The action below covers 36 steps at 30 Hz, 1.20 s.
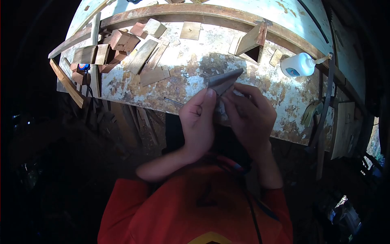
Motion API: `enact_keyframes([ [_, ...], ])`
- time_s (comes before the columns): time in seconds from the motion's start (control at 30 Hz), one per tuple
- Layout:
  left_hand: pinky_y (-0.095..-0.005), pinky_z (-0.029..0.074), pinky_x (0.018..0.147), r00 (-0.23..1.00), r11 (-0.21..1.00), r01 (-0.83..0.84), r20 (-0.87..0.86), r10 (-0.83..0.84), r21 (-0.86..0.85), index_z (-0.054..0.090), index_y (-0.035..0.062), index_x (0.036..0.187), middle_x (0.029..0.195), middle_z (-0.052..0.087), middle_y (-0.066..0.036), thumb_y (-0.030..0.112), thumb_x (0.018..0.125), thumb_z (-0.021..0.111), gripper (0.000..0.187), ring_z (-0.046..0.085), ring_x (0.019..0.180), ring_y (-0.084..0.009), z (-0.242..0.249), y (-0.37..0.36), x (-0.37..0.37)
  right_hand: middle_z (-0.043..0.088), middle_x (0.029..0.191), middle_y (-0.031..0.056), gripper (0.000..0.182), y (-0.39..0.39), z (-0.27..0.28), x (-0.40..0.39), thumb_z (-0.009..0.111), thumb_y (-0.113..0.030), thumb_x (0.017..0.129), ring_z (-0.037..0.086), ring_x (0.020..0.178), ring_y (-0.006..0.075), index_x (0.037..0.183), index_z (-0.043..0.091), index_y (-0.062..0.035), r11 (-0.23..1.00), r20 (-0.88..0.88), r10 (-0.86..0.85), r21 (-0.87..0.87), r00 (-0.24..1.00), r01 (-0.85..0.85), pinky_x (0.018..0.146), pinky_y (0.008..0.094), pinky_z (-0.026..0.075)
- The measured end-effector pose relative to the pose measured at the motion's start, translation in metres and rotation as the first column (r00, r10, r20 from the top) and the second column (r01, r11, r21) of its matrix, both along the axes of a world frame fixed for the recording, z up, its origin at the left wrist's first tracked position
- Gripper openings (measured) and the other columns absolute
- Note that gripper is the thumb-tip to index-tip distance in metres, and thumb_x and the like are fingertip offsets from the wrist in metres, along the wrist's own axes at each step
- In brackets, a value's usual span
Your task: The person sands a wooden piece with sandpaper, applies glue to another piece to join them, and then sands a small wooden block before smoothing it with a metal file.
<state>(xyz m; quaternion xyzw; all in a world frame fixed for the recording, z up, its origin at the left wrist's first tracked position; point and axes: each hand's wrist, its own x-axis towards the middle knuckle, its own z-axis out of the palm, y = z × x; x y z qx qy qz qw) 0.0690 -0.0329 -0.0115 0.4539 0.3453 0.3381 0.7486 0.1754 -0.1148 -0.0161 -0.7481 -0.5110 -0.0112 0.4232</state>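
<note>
Both my hands hold a small dark angled piece [224,80] above the front edge of the worktable [183,85]. It looks like wood, in shadow. My left hand [199,120] grips its left end, with the thumb on the near side. On its right side, my right hand [252,114] has bent fingers closed at the lower edge; whether they pinch something small as well is hidden. A thin metal rod [173,101], perhaps a nail or a tool shaft, lies on the table edge just left of my left hand.
Wooden blocks [124,40] and flat offcuts [142,56] lie at the left. Farther back are a square piece [190,30] and a triangular wooden assembly [254,38]. A white bottle [298,65] lies at the right, near a long dark strip [328,89]. A long beam [183,11] crosses behind.
</note>
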Motion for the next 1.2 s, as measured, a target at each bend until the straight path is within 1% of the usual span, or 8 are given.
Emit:
enact_keyframes([
  [0.2, -0.0195, 0.038, 0.061, 0.995, 0.999, 0.052, -0.081, -0.051, 0.01, 0.067, 0.0019, 0.097, 0.081, 0.061, 0.006, 0.025, 0.115, 0.053, 0.032, 0.048, 0.069, 0.0009, 0.005, 0.0, 0.0, 0.076, 0.105, 0.0066, 0.018, 0.0, -0.002, 0.001, 0.087, -0.004, 0.078, 0.066, 0.063, 0.0177, 0.094, 0.082, -0.0073, 1.0, -0.027, -0.015, 0.017, 1.0, 0.016, 0.058, 0.0335, 0.053],
  [0.43, -0.0186, 0.039, 0.062, 0.997, 0.998, 0.023, -0.068, -0.026, -0.051, 0.069, 0.0008, 0.101, 0.082, 0.062, 0.005, 0.026, 0.115, 0.053, 0.033, 0.05, 0.071, 0.0011, 0.008, -0.004, -0.002, 0.075, 0.105, 0.0044, 0.019, 0.003, -0.005, 0.008, 0.089, -0.004, 0.073, 0.065, 0.062, 0.0158, 0.09, 0.082, -0.0075, 0.998, -0.13, -0.05, 0.037, 0.99, 0.055, 0.06, 0.031, 0.053],
  [0.57, -0.0188, 0.039, 0.062, 0.997, 0.999, 0.045, -0.061, -0.045, -0.005, 0.07, 0.0003, 0.103, 0.082, 0.062, 0.005, 0.026, 0.115, 0.053, 0.033, 0.05, 0.071, 0.0009, -0.001, -0.003, -0.007, 0.075, 0.104, 0.0068, 0.019, -0.006, 0.006, -0.014, 0.088, -0.002, 0.077, 0.067, 0.064, 0.0155, 0.094, 0.081, -0.0053, 0.995, 0.007, 0.103, 0.009, 0.995, -0.103, 0.059, 0.0302, 0.054],
  [0.7, -0.0193, 0.039, 0.062, 0.996, 1.0, 0.007, -0.094, -0.008, -0.014, 0.068, 0.0022, 0.097, 0.081, 0.061, 0.005, 0.026, 0.115, 0.053, 0.033, 0.049, 0.071, 0.0005, 0.008, -0.007, 0.0, 0.076, 0.103, 0.006, 0.021, 0.001, -0.011, 0.005, 0.089, -0.002, 0.072, 0.066, 0.063, 0.015, 0.09, 0.082, -0.0067, 0.997, -0.113, -0.057, 0.038, 0.992, 0.062, 0.059, 0.0299, 0.053],
  [0.83, -0.0195, 0.038, 0.061, 0.997, 0.999, 0.034, -0.075, -0.034, -0.007, 0.066, 0.003, 0.095, 0.079, 0.059, 0.006, 0.025, 0.115, 0.053, 0.033, 0.048, 0.071, 0.0004, 0.001, -0.001, -0.005, 0.076, 0.105, 0.0078, 0.023, -0.008, 0.004, -0.011, 0.089, -0.003, 0.076, 0.067, 0.062, 0.0153, 0.097, 0.081, -0.0059, 0.992, -0.024, 0.125, 0.023, 0.992, -0.125, 0.056, 0.0304, 0.053],
  [0.93, -0.0196, 0.037, 0.061, 0.998, 1.0, 0.01, -0.058, -0.01, -0.004, 0.067, 0.0026, 0.096, 0.079, 0.059, 0.006, 0.025, 0.115, 0.053, 0.033, 0.048, 0.07, 0.0004, 0.007, -0.006, -0.003, 0.075, 0.106, 0.0059, 0.02, 0.004, -0.011, 0.002, 0.089, -0.003, 0.073, 0.064, 0.06, 0.0143, 0.091, 0.082, -0.0078, 0.994, -0.167, -0.047, 0.088, 0.985, 0.062, 0.056, 0.03, 0.051],
  [1.07, -0.0197, 0.036, 0.061, 0.997, 0.999, 0.038, -0.059, -0.039, -0.028, 0.067, 0.0024, 0.097, 0.08, 0.059, 0.006, 0.025, 0.115, 0.053, 0.032, 0.047, 0.07, 0.0005, 0.01, -0.004, -0.006, 0.075, 0.106, 0.0077, 0.017, -0.006, 0.005, -0.011, 0.088, -0.003, 0.079, 0.066, 0.06, 0.0146, 0.094, 0.082, -0.0059, 0.99, -0.02, 0.126, 0.061, 0.992, -0.125, 0.055, 0.0304, 0.052],
  [1.2, -0.0194, 0.036, 0.062, 0.997, 1.0, -0.003, -0.074, 0.002, -0.013, 0.067, 0.0019, 0.098, 0.081, 0.059, 0.006, 0.025, 0.115, 0.053, 0.032, 0.047, 0.071, 0.0008, 0.01, -0.008, 0.0, 0.075, 0.106, 0.0077, 0.02, -0.003, 0.0, -0.003, 0.089, -0.002, 0.077, 0.065, 0.06, 0.0139, 0.096, 0.083, -0.0061, 1.0, -0.041, -0.017, 0.018, 0.999, 0.017, 0.056, 0.03, 0.052],
])
